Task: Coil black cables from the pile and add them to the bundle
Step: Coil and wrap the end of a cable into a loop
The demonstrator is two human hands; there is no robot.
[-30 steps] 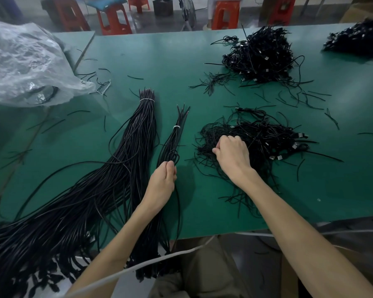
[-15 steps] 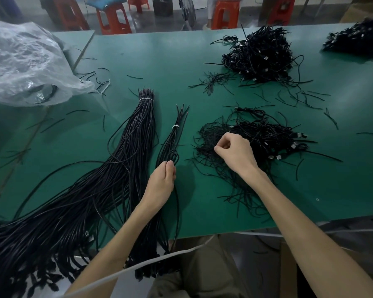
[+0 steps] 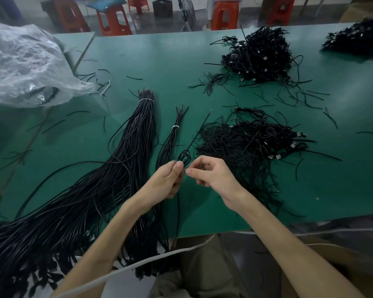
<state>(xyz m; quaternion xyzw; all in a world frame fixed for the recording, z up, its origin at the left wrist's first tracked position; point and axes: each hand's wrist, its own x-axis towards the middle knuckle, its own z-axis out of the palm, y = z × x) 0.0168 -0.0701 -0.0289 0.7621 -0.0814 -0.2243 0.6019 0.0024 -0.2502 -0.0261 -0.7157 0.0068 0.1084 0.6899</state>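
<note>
A tangled pile of black cables (image 3: pixel 248 143) lies on the green table (image 3: pixel 164 61), right of centre. A thin bundle (image 3: pixel 172 136), tied with a white band, runs toward me just left of the pile. My left hand (image 3: pixel 166 181) grips this bundle's near part, thumb up. One black cable (image 3: pixel 184 157) forms a small loop above my left thumb, its free end pointing up toward the pile. My right hand (image 3: pixel 211 175) is beside it, thumb and forefinger close together at the cable near my left thumb. Whether they pinch it is unclear.
A thick tied bundle of black cables (image 3: pixel 125 160) spreads over the table's near left edge. Two more cable heaps (image 3: pixel 261 57) (image 3: pixel 357 39) sit at the back right. A crumpled clear plastic bag (image 3: pixel 24 65) lies far left. Cut cable scraps are scattered about. Red stools (image 3: pixel 112 20) stand behind the table.
My right hand has left the pile and moved left to my left hand, bringing one cable that now loops above my left thumb. My left hand stays on the thin bundle.
</note>
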